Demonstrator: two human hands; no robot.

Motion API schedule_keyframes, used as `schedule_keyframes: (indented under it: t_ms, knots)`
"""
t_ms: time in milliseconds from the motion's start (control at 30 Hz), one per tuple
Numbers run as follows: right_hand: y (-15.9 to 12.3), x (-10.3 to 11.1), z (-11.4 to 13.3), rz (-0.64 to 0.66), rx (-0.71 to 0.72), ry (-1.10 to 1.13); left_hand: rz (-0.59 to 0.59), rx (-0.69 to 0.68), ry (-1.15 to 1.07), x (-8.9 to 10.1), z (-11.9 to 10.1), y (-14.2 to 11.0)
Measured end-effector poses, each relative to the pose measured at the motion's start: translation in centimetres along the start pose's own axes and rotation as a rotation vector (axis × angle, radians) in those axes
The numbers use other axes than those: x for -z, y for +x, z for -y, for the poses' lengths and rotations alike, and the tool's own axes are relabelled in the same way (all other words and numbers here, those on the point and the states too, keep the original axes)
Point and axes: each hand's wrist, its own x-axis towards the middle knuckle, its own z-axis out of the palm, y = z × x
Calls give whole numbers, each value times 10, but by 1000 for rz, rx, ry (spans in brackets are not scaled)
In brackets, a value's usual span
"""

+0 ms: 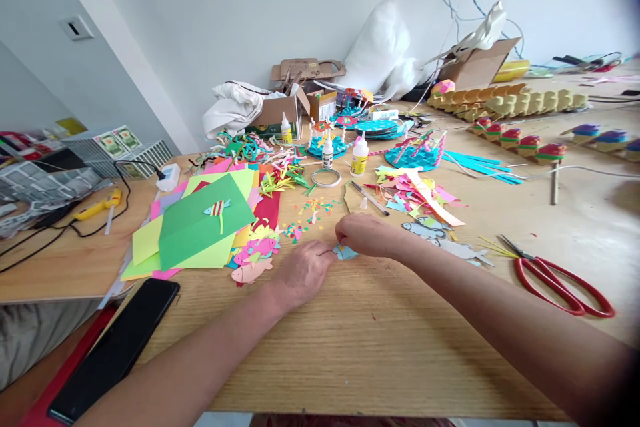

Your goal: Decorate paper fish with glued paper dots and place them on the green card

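A small blue paper fish lies on the table between my two hands. My left hand rests on the wood with its fingers drawn together, the fingertips at the fish's left edge. My right hand is closed in a pinch just above the fish; whatever its fingertips hold is hidden. Left of my left hand is a pile of pink and yellow paper fish. Tiny coloured paper dots are scattered beyond my hands. Blue and grey fish cut-outs lie behind my right forearm.
Red-handled scissors lie at the right. Glue bottles, a tape roll and a pen stand or lie farther back. Coloured sheets and a black phone are on the left. Paper scraps lie beyond my right hand.
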Motion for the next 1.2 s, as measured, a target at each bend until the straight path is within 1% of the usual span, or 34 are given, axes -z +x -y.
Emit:
schedule_keyframes:
  t_ms: [133, 200, 300, 400, 467, 533, 600, 633, 667, 700, 767, 833, 900, 1067, 1200]
  knots:
    - [-2, 2, 0, 21, -3, -10, 2, -13, -5, 0, 1, 0]
    - [-3, 5, -2, -10, -19, 2, -14, -13, -11, -1, 2, 0]
    - [-9, 12, -6, -112, -22, 102, -16, -7, -36, -1, 0, 0]
    - [-21, 14, -8, -255, 3, 210, 11, 17, -74, 2, -3, 0]
    - [-33, 11, -8, -330, 25, 274, 15, 53, -143, 8, -2, 2]
    - [-44, 5, -7, -353, 56, 311, -5, 114, -235, 18, 4, 4]
    - [-54, -1, -6, -366, 72, 324, -49, 197, -283, 32, 15, 8]
    - [-58, -4, -6, -372, 79, 326, -74, 252, -271, 40, 23, 10]
    - [-62, -6, -5, -378, 84, 324, -74, 313, -237, 47, 30, 12]
    - [-65, -8, -4, -379, 89, 319, -39, 353, -209, 54, 38, 13]
    - [-70, -11, -1, -379, 98, 308, 76, 369, -140, 63, 53, 15]
    - [-72, -14, 2, -379, 114, 299, 203, 343, -67, 64, 64, 17]
    - [-73, -17, 5, -388, 134, 283, 271, 314, -17, 61, 71, 18]
    - [-72, -27, 6, -391, 181, 238, 296, 296, 6, 48, 79, 28]
    - [-75, -29, 6, -395, 208, 219, 319, 297, 10, 46, 83, 36]
